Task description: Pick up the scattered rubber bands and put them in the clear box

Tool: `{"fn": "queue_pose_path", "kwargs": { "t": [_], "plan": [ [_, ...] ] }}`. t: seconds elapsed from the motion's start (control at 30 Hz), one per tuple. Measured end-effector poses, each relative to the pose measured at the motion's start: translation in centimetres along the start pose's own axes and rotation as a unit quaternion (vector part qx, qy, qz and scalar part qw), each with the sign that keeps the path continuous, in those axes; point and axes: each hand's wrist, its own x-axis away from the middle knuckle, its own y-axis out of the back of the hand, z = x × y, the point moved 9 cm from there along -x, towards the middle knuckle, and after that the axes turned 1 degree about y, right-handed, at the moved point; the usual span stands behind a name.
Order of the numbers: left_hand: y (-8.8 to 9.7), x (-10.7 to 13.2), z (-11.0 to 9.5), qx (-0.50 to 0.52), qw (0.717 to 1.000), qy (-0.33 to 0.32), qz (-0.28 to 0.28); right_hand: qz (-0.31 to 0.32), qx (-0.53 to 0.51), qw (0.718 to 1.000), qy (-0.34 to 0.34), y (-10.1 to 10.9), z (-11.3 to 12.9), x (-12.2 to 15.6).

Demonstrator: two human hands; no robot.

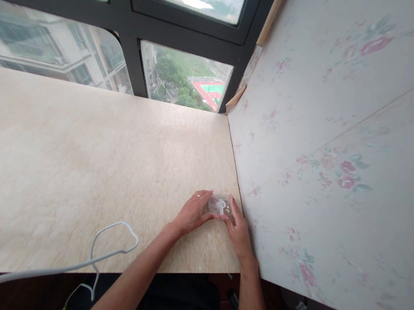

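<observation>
A small clear plastic box with white and pinkish shapes in or on it is near the right end of the stone windowsill. My left hand grips its left side, the thumb along the near edge; a ring shows on one finger. From the right, my right hand closes on the opposite side, its thumb also at the near edge. The two thumb tips come close together. What exactly the box contains is too small to make out.
A wall with flowered paper rises just right of my right hand. Dark window frames stand along the back of the sill. A white cable loops over the front edge at the left. Peeling wallpaper hangs at the window corner.
</observation>
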Motion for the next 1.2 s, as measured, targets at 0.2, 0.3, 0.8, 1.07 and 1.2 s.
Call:
{"fn": "queue_pose_path", "kwargs": {
  "t": [0.2, 0.3, 0.8, 1.07, 1.2],
  "plan": [
    [-0.1, -0.1, -0.2, -0.003, 1.000, -0.012, 0.012, -0.012, 0.036, 0.999, 0.028, -0.1, -0.1, 0.0],
    [-0.1, 0.0, -0.2, -0.001, 1.000, -0.018, 0.015, -0.014, 0.050, 0.998, 0.040, 0.0, 0.0, 0.1],
    [0.0, 0.4, 0.0, 0.018, 1.000, -0.015, 0.020, 0.030, 0.081, 0.994, 0.066, -0.6, 0.5, 0.0],
    [0.0, 0.4, -0.3, 0.014, 0.999, -0.027, 0.021, 0.054, 0.086, 0.993, 0.065, -1.1, 0.4, -0.1],
    [0.2, 0.4, -0.8, 0.003, 0.999, -0.038, 0.024, 0.051, 0.082, 0.994, 0.056, -1.2, 0.3, -0.1]
  ]
}}
